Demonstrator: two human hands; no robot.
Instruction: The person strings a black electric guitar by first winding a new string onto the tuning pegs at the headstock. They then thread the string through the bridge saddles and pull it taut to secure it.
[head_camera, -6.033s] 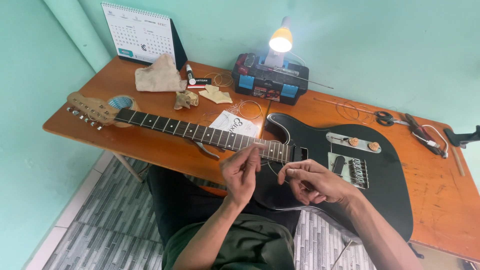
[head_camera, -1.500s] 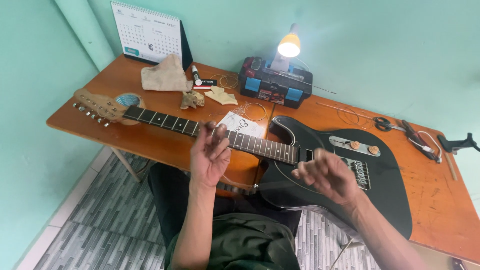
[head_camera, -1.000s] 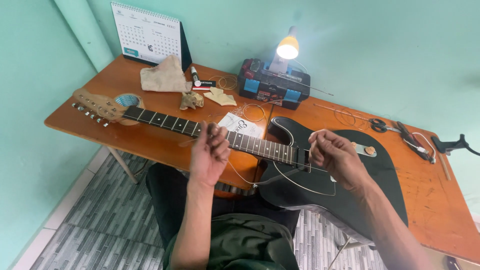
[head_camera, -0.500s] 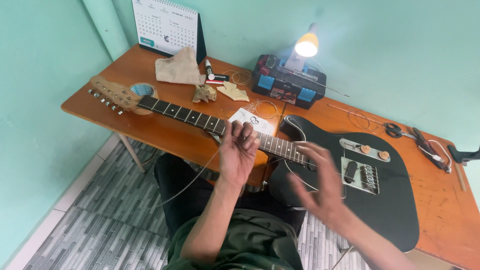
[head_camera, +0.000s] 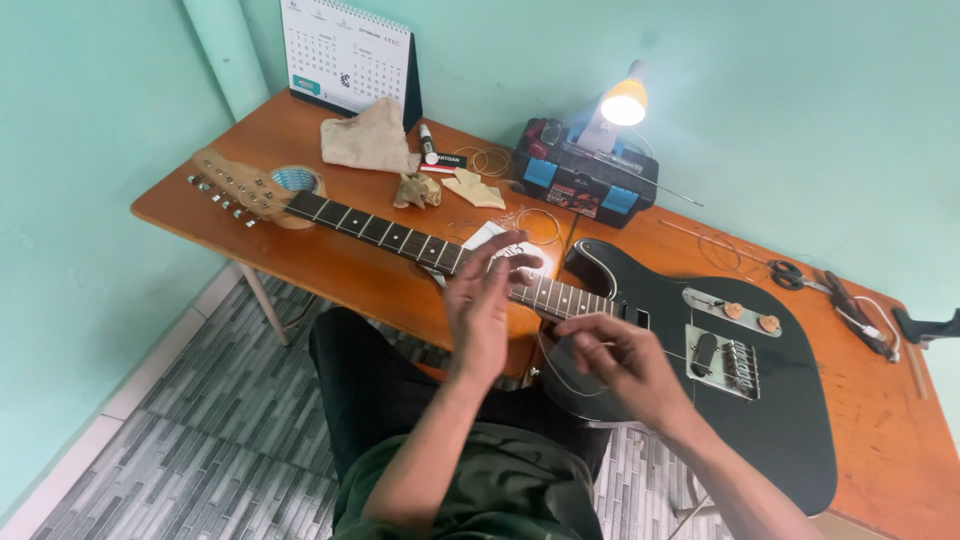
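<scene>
Black electric guitar (head_camera: 700, 400) lies flat across an orange wooden table (head_camera: 330, 265), its neck reaching left to the headstock, which rests on a tape roll (head_camera: 296, 182). The left hand (head_camera: 482, 305) hovers over the neck, fingers spread and loosely curved, holding nothing clear. The right hand (head_camera: 620, 365) is above the body near the neck joint, fingers pinched on a thin wire string (head_camera: 552, 372) that loops below. A lit lamp (head_camera: 624, 102) and a toolbox (head_camera: 580, 180) stand behind.

Guitar (head_camera: 790, 420) body was black w/ chrome bridge, dark fretboard, pale headstock; table (head_camera: 330, 260) orange-brown wood; wall (head_camera: 800, 100) mint green; toolbox (head_camera: 585, 185) black w/ blue latches; floor (head_camera: 180, 440) grey striped tile
</scene>
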